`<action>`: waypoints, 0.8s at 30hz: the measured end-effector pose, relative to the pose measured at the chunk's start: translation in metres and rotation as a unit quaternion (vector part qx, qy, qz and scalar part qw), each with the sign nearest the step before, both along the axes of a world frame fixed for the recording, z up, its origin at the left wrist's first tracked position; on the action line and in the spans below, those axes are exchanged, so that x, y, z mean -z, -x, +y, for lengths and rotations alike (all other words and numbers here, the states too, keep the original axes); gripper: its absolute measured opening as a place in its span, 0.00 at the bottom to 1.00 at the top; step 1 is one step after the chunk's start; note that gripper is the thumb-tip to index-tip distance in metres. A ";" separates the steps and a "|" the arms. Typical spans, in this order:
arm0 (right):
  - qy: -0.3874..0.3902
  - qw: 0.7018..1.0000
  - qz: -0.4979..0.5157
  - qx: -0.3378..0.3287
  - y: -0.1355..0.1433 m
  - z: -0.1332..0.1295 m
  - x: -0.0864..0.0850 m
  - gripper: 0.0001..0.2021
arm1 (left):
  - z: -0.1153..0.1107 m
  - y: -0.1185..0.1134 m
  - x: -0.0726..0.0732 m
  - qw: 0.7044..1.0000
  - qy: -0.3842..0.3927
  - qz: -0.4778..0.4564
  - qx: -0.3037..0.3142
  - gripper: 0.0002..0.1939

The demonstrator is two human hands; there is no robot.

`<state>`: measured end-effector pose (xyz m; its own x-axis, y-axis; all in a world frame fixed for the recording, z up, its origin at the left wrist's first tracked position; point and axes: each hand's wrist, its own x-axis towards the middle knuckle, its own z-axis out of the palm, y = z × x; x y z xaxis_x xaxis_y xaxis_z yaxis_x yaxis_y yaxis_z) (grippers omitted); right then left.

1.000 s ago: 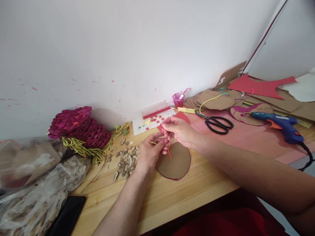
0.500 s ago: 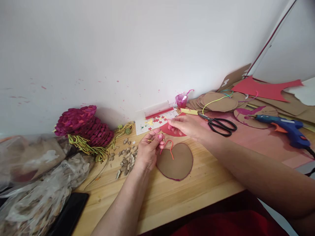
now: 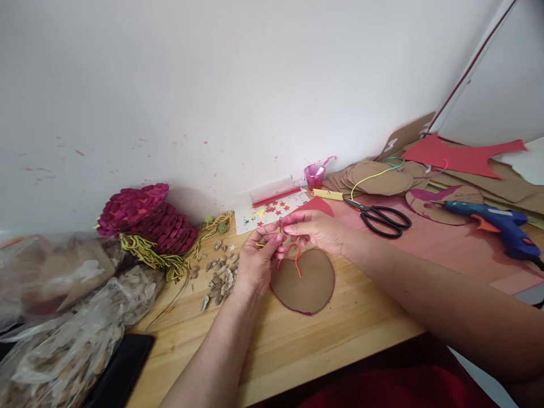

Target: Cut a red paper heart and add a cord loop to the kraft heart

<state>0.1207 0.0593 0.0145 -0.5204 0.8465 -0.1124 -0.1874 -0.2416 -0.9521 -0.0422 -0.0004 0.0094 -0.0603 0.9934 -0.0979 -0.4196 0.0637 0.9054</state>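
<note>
My left hand (image 3: 260, 258) is closed in a pinch on a thin yellowish cord (image 3: 259, 245), its short end poking out at the left. Fingertips of my right hand (image 3: 317, 229) meet it, pinched at a small dark loop of the cord above the left thumb. Just below both hands lies a heart-shaped piece of cardboard (image 3: 304, 289) with a purple edge, flat on the wooden table. A bent orange-red cord (image 3: 298, 263) rests over its top notch. Behind the right hand is a piece of red paper (image 3: 317, 207), partly covered.
Peanut shells (image 3: 221, 280) lie left of the cardboard. Further left are a purple shell-covered craft (image 3: 144, 215) and plastic bags (image 3: 80, 334). Black-handled scissors (image 3: 385, 220), a blue glue gun (image 3: 493, 218) and a purple paint cup (image 3: 314, 175) sit to the right and behind.
My right hand has come down and left, from above the red paper to the left fingertips, and now pinches the cord. My left hand has barely moved.
</note>
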 end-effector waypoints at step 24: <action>-0.095 0.989 -0.038 0.107 0.002 -0.005 -0.012 0.12 | -0.003 -0.003 -0.003 0.999 0.024 0.016 0.021 0.23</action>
<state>0.1190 0.0541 0.0268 -0.3237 0.9458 0.0267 -0.1409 -0.0202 -0.9898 -0.0395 -0.0029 0.0122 -0.0225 0.9894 -0.1434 -0.3861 0.1237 0.9141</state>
